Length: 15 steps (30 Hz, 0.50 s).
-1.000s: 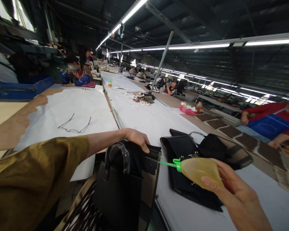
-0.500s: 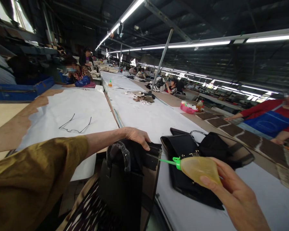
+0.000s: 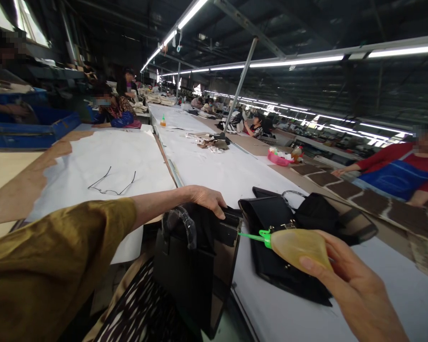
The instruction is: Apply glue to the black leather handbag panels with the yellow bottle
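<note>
- Bottle (image 3: pixel 297 249), translucent yellow plastic, teardrop-shaped, with a thin green spout (image 3: pixel 251 236); held roughly level, tip at the upper side edge of the nearer bag. Contact of tip and edge: cannot be told.
- Right hand (image 3: pixel 353 275), bare; fingers and thumb wrapped about the rounded base of the bottle.
- Nearer bag (image 3: pixel 185 270), black, boxy, brown-grey on its side; slightly tilted, in front of the person, beside the table's near edge.
- Curved handle (image 3: pixel 190 230), dark, wrapped in clear film; on the nearer bag.
- Left hand (image 3: pixel 209 200), bare, below an olive-gold sleeve (image 3: pixel 74 237); gripping the nearer bag by its top edge.
- Second bag (image 3: pixel 262 218), black, with gold-toned metal fittings; lying on the white-covered table (image 3: pixel 199 166), beyond the bottle.
- Eyeglasses (image 3: pixel 110 192), thin dark frame; on white sheeting (image 3: pixel 103 152) at left.
- Basket (image 3: pixel 278 158), pink; farther along, at right.
- Co-worker (image 3: pixel 401 173), red sleeves, blue apron; at far right.
</note>
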{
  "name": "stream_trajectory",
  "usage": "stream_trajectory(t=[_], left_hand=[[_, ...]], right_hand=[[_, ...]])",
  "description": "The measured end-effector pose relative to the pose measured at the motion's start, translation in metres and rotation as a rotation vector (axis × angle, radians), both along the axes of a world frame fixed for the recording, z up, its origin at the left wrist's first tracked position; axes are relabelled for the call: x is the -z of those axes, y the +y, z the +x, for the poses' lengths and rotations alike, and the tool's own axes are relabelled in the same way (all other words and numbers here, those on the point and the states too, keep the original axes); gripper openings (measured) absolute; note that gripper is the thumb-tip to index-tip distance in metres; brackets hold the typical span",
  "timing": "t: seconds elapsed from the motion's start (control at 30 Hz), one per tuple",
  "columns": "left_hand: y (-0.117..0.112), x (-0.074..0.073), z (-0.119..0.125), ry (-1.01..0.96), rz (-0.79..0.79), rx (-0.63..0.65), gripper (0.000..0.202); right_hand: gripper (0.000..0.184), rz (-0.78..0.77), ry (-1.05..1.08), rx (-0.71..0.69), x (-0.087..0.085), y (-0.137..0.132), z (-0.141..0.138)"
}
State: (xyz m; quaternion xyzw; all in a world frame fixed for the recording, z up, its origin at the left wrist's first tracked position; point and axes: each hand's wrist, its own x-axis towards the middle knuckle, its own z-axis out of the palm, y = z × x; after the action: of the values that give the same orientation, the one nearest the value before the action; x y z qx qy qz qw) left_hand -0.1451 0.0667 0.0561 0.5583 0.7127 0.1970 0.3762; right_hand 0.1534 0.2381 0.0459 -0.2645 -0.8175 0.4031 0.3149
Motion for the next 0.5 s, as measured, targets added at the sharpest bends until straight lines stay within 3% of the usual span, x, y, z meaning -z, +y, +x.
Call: stream_trajectory(t=[0.27, 0.5], left_hand=[[0.02, 0.007, 0.0, 0.076, 0.007, 0.049, 0.048], [0.037, 0.023, -0.008, 0.115, 0.048, 0.078, 0.044]], right_hand=[[0.066, -0.048, 0.004, 0.024, 0.009, 0.008, 0.001], [0.061, -0.093, 0.041, 0.016, 0.01, -0.007, -0.006]])
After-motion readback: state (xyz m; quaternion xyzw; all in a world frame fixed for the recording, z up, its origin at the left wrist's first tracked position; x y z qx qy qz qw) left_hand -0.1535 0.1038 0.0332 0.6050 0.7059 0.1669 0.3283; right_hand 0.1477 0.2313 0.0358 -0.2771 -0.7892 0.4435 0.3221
